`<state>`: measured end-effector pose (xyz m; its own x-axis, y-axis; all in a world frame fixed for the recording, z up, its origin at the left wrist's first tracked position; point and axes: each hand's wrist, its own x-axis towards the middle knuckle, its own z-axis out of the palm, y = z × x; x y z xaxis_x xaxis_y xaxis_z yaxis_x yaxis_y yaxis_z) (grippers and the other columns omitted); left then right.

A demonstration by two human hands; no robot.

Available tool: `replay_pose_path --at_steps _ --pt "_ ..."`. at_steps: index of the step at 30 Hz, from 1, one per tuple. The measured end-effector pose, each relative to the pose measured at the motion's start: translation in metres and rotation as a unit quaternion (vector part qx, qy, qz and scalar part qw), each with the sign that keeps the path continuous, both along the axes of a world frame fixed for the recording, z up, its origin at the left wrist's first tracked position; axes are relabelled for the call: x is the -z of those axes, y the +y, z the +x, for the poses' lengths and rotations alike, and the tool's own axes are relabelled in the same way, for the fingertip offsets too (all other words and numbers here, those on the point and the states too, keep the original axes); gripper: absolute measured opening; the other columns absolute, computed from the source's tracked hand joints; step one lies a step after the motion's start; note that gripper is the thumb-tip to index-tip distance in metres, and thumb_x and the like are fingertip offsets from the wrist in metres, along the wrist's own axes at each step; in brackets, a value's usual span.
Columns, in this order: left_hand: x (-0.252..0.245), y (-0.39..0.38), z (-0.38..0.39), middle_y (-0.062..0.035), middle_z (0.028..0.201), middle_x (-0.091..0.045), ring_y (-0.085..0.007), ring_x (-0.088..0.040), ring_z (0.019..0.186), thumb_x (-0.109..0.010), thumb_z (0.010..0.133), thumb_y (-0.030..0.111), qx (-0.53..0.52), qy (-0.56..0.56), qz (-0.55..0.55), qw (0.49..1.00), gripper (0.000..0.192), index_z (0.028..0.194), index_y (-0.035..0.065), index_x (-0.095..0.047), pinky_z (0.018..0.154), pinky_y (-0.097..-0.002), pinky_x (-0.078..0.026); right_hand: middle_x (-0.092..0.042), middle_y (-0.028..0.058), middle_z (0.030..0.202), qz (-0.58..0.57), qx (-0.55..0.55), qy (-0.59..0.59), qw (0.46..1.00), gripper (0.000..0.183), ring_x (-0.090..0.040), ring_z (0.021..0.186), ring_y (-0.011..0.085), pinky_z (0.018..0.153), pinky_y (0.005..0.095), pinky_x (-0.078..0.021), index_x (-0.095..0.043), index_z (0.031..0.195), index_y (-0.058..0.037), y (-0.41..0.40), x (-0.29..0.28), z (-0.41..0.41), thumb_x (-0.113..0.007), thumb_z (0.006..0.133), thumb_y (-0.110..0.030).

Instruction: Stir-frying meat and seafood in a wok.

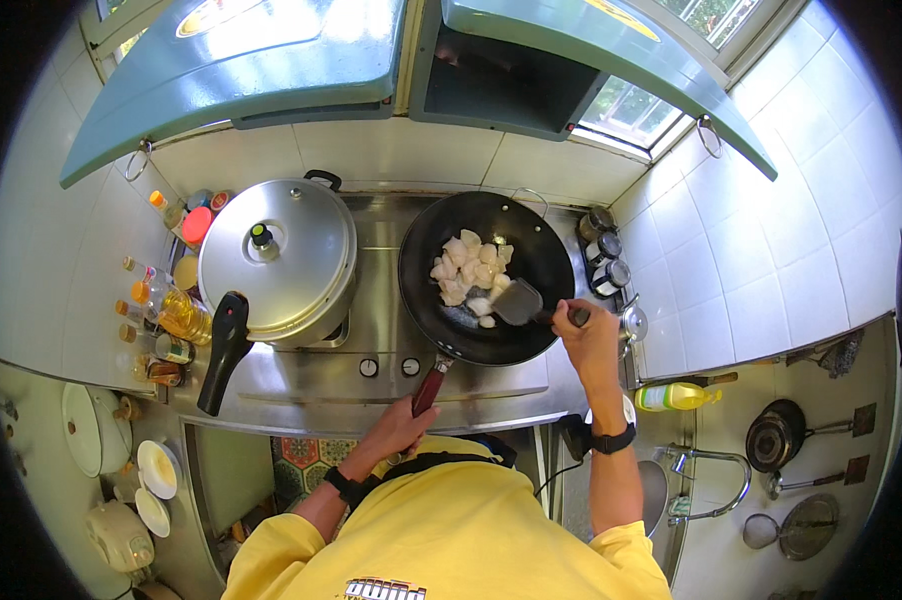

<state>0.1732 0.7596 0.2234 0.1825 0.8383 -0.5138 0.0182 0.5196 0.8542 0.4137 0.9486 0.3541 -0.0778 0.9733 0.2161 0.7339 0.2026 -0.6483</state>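
Observation:
A black wok [537, 247] stands on the right side of the steel stove [379, 300]. My left hand [403, 429] is closed round the wok's dark red handle [428, 390]. In my right hand [587, 334] is a spatula [519, 302], its dark blade resting in the wok at the right edge of the food. Pale, whitish chunks of food [467, 262] lie heaped near the wok's middle, with a few loose pieces beside the blade. Left of the wok, a large silver pressure cooker [286, 240] sits with its lid on and its black handle [222, 352] pointing toward me.
Oil and sauce bottles [184, 311] line the stove's left side. Spice jars [604, 247] and a small metal pot [634, 322] stand at the right. A yellow squeeze bottle [672, 397] lies near the faucet [736, 480]. A blue-green range hood [271, 75] hangs above.

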Motion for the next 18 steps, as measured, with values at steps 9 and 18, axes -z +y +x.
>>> replay_pose_path --at_steps 9,18 --pt "0.001 -0.002 0.000 0.0009 0.061 -0.048 -0.0105 -0.052 0.046 -0.060 0.103 0.037 -0.005 -0.002 -0.002 1.000 0.035 0.093 0.0071 -0.045 0.043 -0.0292 -0.042 -0.066 0.0229 0.066 0.083 0.011 -0.039 0.996 0.025 -0.068 0.056 0.0298 0.057 0.0361 -0.0508 -0.073 0.091 0.0067 0.001 -0.021 -0.009 -0.072 0.090 -0.019" --pt "0.000 -0.001 0.001 0.0010 0.060 -0.048 -0.0103 -0.051 0.045 -0.059 0.104 0.035 -0.001 0.001 -0.007 1.000 0.033 0.095 0.0072 -0.045 0.042 -0.0290 -0.042 -0.069 0.0219 0.070 0.045 -0.009 -0.007 0.999 0.023 -0.069 0.059 0.0251 0.058 0.0354 -0.0517 -0.074 0.092 0.0061 0.008 0.007 0.002 -0.073 0.090 -0.017"
